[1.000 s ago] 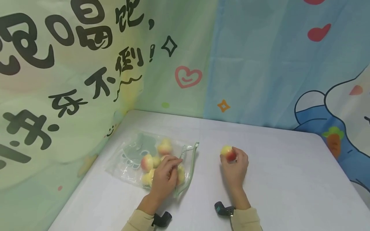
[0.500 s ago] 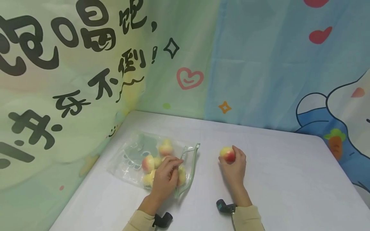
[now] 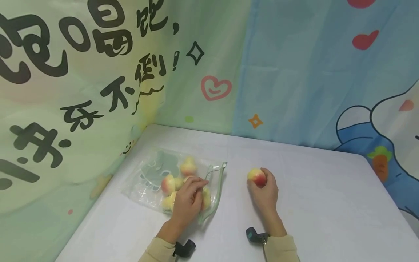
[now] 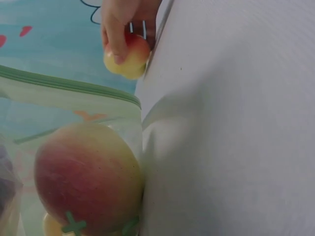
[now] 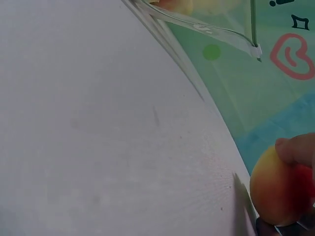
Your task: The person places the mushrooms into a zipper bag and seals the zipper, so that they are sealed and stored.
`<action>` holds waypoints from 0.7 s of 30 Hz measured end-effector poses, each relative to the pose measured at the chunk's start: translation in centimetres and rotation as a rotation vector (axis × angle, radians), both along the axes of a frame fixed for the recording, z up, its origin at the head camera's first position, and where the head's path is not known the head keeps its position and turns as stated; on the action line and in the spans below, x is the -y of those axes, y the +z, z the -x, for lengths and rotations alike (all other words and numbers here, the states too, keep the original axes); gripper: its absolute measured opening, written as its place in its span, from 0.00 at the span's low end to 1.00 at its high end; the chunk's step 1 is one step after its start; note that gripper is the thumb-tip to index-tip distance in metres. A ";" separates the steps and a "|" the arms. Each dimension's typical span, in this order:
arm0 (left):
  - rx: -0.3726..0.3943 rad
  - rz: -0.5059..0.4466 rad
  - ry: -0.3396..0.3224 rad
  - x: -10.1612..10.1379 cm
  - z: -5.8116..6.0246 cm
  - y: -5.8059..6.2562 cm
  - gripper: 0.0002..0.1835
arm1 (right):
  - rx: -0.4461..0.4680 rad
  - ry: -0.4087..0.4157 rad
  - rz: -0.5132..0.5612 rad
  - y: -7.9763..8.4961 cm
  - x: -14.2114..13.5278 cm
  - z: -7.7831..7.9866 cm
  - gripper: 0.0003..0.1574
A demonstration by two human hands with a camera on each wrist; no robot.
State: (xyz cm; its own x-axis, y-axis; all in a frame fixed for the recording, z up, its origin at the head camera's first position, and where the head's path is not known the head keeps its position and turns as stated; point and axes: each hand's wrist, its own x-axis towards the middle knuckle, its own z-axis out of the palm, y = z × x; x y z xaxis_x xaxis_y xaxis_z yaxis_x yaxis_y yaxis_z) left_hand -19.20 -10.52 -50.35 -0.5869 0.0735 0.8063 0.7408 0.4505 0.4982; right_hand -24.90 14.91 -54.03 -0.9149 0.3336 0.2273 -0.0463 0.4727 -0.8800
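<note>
A clear zip bag (image 3: 148, 182) with green edging lies on the left of the table, its mouth facing right. Several yellow pears (image 3: 168, 184) with red blush are inside. My left hand (image 3: 187, 201) is over the bag's mouth end, fingers bent and pinching the upper lip; it covers part of the fruit. In the left wrist view, one blushed pear (image 4: 88, 177) shows large through the plastic below the green zip strip (image 4: 69, 84). To the right of the bag, my right hand (image 3: 266, 193) grips another red-and-yellow pear (image 3: 256, 177) between thumb and fingers, apart from the bag.
The white table (image 3: 327, 203) runs back to a printed cloth backdrop (image 3: 294, 72) behind and on the left. A small zip slider (image 5: 257, 50) sits at the bag's corner. Dark wrist cameras (image 3: 186, 249) are strapped below both hands.
My right hand has shifted slightly left with the pear in its grip. The left hand stays at the bag's mouth. The head view has drifted a little.
</note>
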 end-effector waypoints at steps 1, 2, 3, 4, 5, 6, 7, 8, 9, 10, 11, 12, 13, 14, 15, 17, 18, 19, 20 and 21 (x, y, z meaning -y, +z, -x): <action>-0.004 0.002 -0.001 -0.1 0.0 0.0 0.16 | 0.006 -0.001 0.014 0.1 0.0 -0.2 0.38; -0.008 0.002 -0.003 -0.1 0.0 0.0 0.16 | 0.012 -0.003 0.028 0.1 0.0 -0.4 0.38; -0.013 0.004 -0.004 -0.2 0.0 0.0 0.16 | 0.018 -0.004 0.041 0.1 0.0 -0.7 0.38; -0.016 0.005 -0.004 -0.2 0.0 0.0 0.16 | 0.025 -0.002 0.057 0.2 0.1 -0.9 0.38; -0.018 0.006 -0.004 -0.3 0.0 0.0 0.16 | 0.033 0.003 0.074 0.4 0.2 -1.3 0.38; -0.019 0.007 -0.004 -0.3 0.0 0.0 0.16 | 0.039 0.011 0.090 0.6 0.4 -1.6 0.38; -0.014 0.009 -0.003 -0.3 -0.1 0.0 0.16 | 0.042 0.019 0.105 0.7 0.6 -2.0 0.38; -0.012 0.009 -0.002 -0.3 -0.1 0.0 0.15 | 0.045 0.028 0.112 0.8 0.9 -2.3 0.38; -0.008 0.010 0.000 -0.3 -0.1 0.0 0.15 | 0.038 0.037 0.117 1.0 1.2 -2.7 0.38; -0.003 0.011 0.003 -0.4 -0.1 0.0 0.15 | 0.035 0.050 0.126 1.1 1.6 -3.1 0.38; 0.001 0.013 0.006 -0.4 -0.2 0.0 0.15 | 0.025 0.062 0.125 1.3 2.0 -3.5 0.38; 0.005 0.014 0.008 -0.4 -0.2 0.0 0.15 | 0.011 0.070 0.121 1.4 2.4 -3.8 0.37; 0.010 0.015 0.010 -0.4 -0.2 0.0 0.15 | -0.004 0.077 0.116 1.4 2.7 -4.0 0.38; 0.013 0.014 0.010 -0.4 -0.2 0.0 0.15 | -0.021 0.086 0.109 1.4 3.1 -4.3 0.37; 0.014 0.015 0.013 -0.4 -0.2 0.0 0.15 | -0.038 0.094 0.105 1.5 3.6 -4.7 0.37; 0.017 0.015 0.012 -0.4 -0.2 0.0 0.14 | -0.058 0.124 0.105 1.4 4.3 -5.4 0.37; 0.018 0.016 0.013 -0.4 -0.2 -0.1 0.15 | -0.064 0.145 0.110 1.3 4.7 -5.7 0.37; 0.021 0.017 0.014 -0.4 -0.2 -0.1 0.15 | -0.074 0.168 0.117 1.2 5.0 -6.0 0.38; 0.021 0.018 0.014 -0.4 -0.2 -0.1 0.15 | -0.084 0.196 0.130 1.2 5.3 -6.2 0.38; 0.023 0.019 0.014 -0.4 -0.3 -0.1 0.15 | -0.092 0.225 0.146 1.2 5.6 -6.5 0.39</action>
